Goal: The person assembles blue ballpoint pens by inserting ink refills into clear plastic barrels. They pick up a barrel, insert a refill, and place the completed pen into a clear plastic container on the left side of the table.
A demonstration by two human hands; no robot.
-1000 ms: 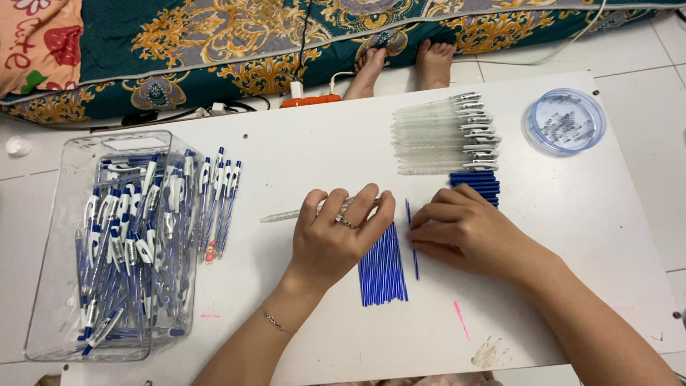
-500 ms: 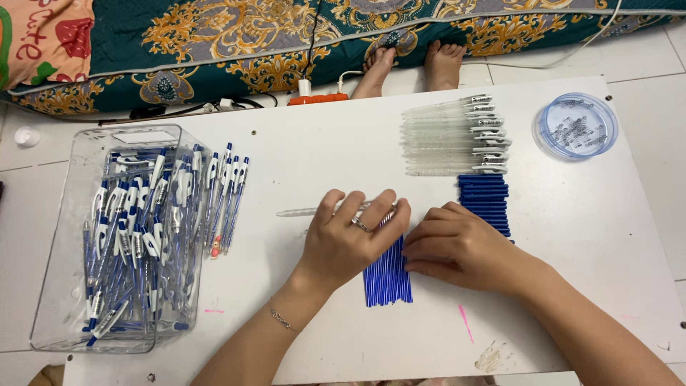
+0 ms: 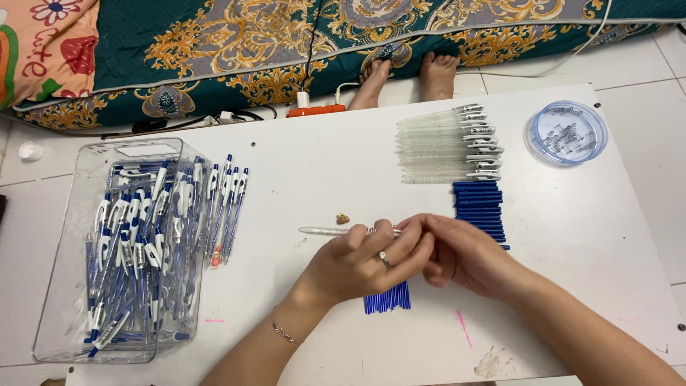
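Blue refills (image 3: 387,299), lower centre: mostly hidden under left hand (image 3: 364,261). Clear pen barrel (image 3: 332,231): right end covered by fingers. Round container (image 3: 566,132), upper right: contents too small to identify.

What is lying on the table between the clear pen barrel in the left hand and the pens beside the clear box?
In the head view, only a small brown bit lies there; otherwise bare white table.

White counter (image 3: 300,171) sits low on a pale tiled floor (image 3: 643,64), evenly lit. Behind it: teal & gold patterned mattress (image 3: 236,43), w/ orange power strip (image 3: 315,110) & cables at its edge.
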